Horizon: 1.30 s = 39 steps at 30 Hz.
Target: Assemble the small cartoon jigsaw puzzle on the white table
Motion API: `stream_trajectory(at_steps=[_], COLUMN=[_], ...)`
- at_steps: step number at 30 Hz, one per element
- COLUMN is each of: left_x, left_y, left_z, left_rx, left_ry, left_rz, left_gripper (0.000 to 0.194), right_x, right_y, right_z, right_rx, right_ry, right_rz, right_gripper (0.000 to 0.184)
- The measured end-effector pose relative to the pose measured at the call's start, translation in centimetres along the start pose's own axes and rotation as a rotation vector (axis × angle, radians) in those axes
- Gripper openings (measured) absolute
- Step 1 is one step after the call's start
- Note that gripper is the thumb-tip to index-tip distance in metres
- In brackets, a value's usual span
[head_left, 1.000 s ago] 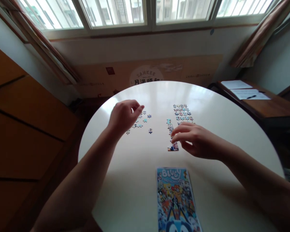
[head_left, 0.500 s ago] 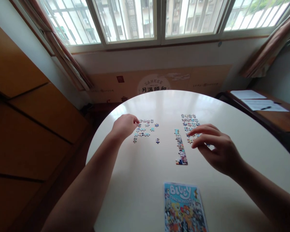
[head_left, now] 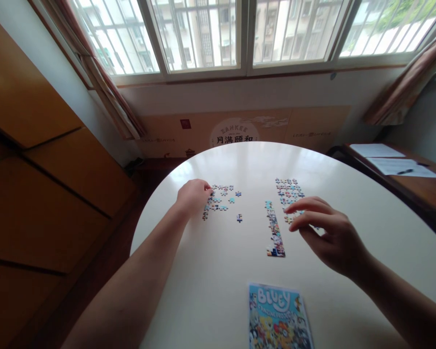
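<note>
My left hand (head_left: 192,198) rests at the left edge of a loose group of jigsaw pieces (head_left: 221,207), its fingers pinched at a jigsaw piece that they mostly hide. Just right of that group lies a single jigsaw piece (head_left: 239,218). Hovering by the right-hand block of jigsaw pieces (head_left: 289,189) is my right hand (head_left: 327,230); its fingers are curved and apart, with nothing visible between them, and cover the block's lower part. Between the hands runs a narrow joined puzzle strip (head_left: 274,232) with a wider bottom end.
A Bluey picture sheet (head_left: 278,315) lies at the near side of the round white table (head_left: 203,271). Papers (head_left: 399,166) and pens sit on a wooden desk at right. Orange cabinets (head_left: 32,203) stand at left, beneath and beside the curtained window wall.
The view has shifted, so the table appears lower. My left hand has come down onto the left pieces. My right hand has moved right, away from the joined strip.
</note>
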<state>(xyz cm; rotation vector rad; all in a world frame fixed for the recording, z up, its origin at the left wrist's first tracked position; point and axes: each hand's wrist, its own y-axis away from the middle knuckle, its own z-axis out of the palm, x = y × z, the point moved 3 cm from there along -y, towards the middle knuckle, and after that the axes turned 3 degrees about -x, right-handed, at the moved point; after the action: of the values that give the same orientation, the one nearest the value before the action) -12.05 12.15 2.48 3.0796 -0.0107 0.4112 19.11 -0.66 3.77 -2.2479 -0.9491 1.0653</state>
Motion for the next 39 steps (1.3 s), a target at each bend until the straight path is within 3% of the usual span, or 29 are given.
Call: stream_trajectory(at_steps=[9,18,24,28,30,35,39], left_x=[-0.2,-2.7,-2.9,-0.9,1.0,6.5,9.5], left_y=[-0.3,-1.2,-0.7,0.5,1.5,4.8,7.0], left_z=[0.3,-0.3,-1.0,-2.1,-2.3,-1.3,0.5], left_rx=[0.014,-0.077,-0.105,-0.017,-0.021,-0.312,-0.573], left_ry=[-0.007,0.029,0.086,0.145,0.246,0.596,0.662], left_rz=[-0.023,-0.082,-0.092,-0.013,0.093,0.319,0.351], left_gripper=[0.019,0.019,0.021,0.038,0.032,0.012,0.007], right_x=[-0.2,-0.1,-0.2,0.2,0.5,1.1,0.9], right_y=[-0.1,-0.1,-0.2,-0.3,-0.2,0.1,0.1], right_z=[0.1,0.3,0.5,0.8,1.0,1.4,1.4], right_rx=[-0.009,-0.032,-0.091,-0.219,-0.314,-0.505,-0.584], right_ry=[-0.015,-0.039,-0.063,-0.074,-0.051,-0.005,-0.001], right_rz=[-0.006,-0.016,-0.018,-0.009,-0.009,-0.023,-0.004], right_gripper=[0.024,0.023,0.024,0.024,0.025,0.031,0.031])
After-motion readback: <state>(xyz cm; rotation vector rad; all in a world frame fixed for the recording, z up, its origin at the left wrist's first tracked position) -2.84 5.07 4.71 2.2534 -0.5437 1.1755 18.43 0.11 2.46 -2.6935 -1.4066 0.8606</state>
